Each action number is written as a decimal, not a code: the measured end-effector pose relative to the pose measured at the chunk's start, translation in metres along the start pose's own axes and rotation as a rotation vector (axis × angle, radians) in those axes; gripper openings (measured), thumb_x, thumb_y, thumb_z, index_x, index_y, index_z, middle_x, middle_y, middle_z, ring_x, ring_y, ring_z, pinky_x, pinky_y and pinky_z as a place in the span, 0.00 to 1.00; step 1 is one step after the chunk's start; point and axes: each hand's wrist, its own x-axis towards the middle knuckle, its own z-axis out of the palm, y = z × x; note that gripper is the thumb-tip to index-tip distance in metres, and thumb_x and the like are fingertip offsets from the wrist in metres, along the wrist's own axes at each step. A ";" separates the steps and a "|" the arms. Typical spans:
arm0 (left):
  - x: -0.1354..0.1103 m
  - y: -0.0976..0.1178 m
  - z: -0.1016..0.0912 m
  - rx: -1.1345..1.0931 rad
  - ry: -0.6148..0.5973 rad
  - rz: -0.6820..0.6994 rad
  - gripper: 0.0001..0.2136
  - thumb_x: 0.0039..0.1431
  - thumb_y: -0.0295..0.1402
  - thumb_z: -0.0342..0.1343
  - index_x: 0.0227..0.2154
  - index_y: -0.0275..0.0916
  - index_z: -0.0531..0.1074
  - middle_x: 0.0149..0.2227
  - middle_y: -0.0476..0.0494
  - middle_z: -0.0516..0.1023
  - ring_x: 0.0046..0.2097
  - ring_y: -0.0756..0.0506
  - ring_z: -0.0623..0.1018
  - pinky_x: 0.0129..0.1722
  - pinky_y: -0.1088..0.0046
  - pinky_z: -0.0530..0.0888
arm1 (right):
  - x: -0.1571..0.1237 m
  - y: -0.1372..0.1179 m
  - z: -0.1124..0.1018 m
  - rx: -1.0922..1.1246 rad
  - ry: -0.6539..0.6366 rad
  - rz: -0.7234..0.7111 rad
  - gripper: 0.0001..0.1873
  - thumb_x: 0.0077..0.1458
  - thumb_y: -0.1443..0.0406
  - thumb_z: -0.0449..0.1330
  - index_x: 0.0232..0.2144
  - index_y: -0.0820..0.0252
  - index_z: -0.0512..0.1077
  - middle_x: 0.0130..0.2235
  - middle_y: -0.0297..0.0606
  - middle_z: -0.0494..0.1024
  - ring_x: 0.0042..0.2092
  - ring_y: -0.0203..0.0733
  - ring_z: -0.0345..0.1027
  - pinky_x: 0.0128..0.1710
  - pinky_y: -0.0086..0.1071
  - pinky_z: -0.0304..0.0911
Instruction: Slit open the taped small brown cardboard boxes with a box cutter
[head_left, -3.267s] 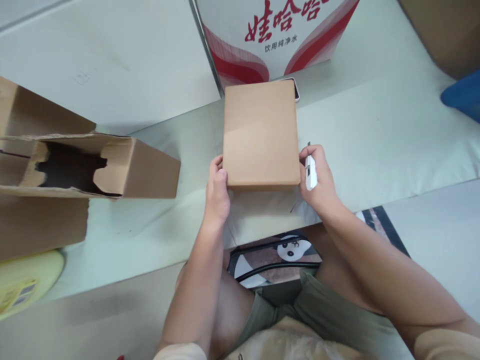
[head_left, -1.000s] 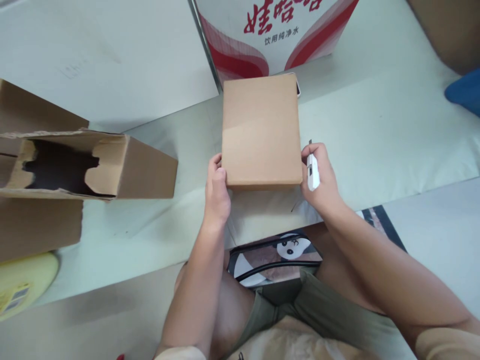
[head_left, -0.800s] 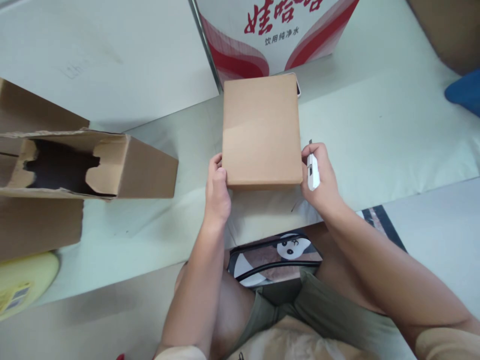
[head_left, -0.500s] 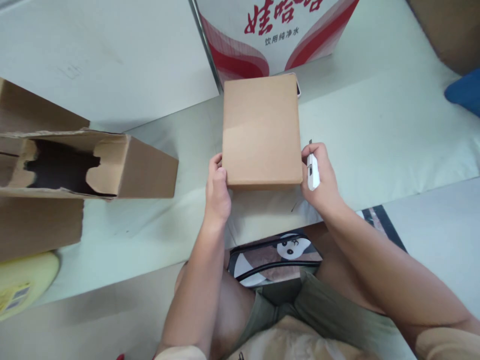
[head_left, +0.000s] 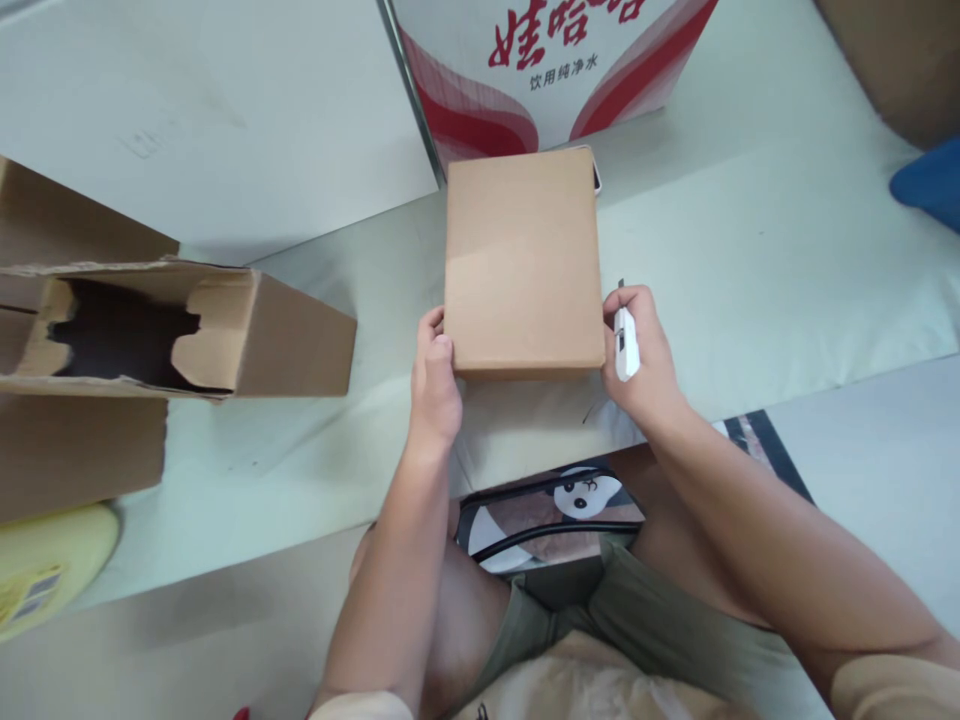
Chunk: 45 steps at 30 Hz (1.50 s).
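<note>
A closed brown cardboard box [head_left: 523,262] with a plain top sits on the pale green table cover in front of me. My left hand [head_left: 436,375] grips its near left corner, thumb at the edge and the other fingers partly hidden behind the side. At the near right corner, my right hand [head_left: 641,345] is closed around a white utility knife [head_left: 625,345]. A short piece of its blade sticks out, pointing away from me. The right fingers are against the box's side, partly hidden.
An open brown carton [head_left: 296,340] stands at the left, near a yellow container [head_left: 60,560]. Behind the box are a red-and-white water carton [head_left: 555,110] and a white panel [head_left: 225,120]. A blue object [head_left: 930,185] lies far right. A panda-print bag [head_left: 555,515] is below the table edge.
</note>
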 end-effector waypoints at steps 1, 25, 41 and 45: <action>0.000 0.000 0.000 0.005 -0.002 0.002 0.30 0.65 0.66 0.50 0.55 0.48 0.72 0.56 0.43 0.79 0.60 0.37 0.78 0.58 0.62 0.74 | 0.000 0.000 0.000 -0.002 -0.003 0.000 0.11 0.62 0.57 0.59 0.39 0.49 0.58 0.31 0.31 0.65 0.32 0.42 0.65 0.35 0.38 0.64; -0.004 0.008 0.005 -0.026 0.007 -0.010 0.27 0.67 0.62 0.50 0.54 0.46 0.72 0.55 0.43 0.80 0.59 0.37 0.79 0.58 0.62 0.74 | -0.002 0.006 -0.001 -0.033 0.036 -0.073 0.10 0.60 0.60 0.59 0.40 0.48 0.60 0.33 0.34 0.68 0.31 0.43 0.62 0.31 0.40 0.58; -0.002 0.006 0.004 -0.020 0.020 -0.026 0.28 0.64 0.63 0.51 0.54 0.47 0.72 0.55 0.43 0.80 0.59 0.37 0.78 0.55 0.63 0.74 | -0.001 0.004 -0.003 -0.022 -0.023 -0.051 0.10 0.60 0.61 0.58 0.40 0.49 0.58 0.34 0.34 0.70 0.32 0.42 0.63 0.33 0.39 0.59; -0.001 0.005 0.004 -0.032 0.025 -0.030 0.29 0.63 0.64 0.52 0.53 0.46 0.72 0.55 0.43 0.80 0.59 0.37 0.78 0.55 0.64 0.74 | 0.000 0.003 -0.003 -0.024 -0.023 -0.035 0.10 0.59 0.61 0.58 0.40 0.49 0.59 0.35 0.35 0.71 0.33 0.44 0.66 0.35 0.40 0.62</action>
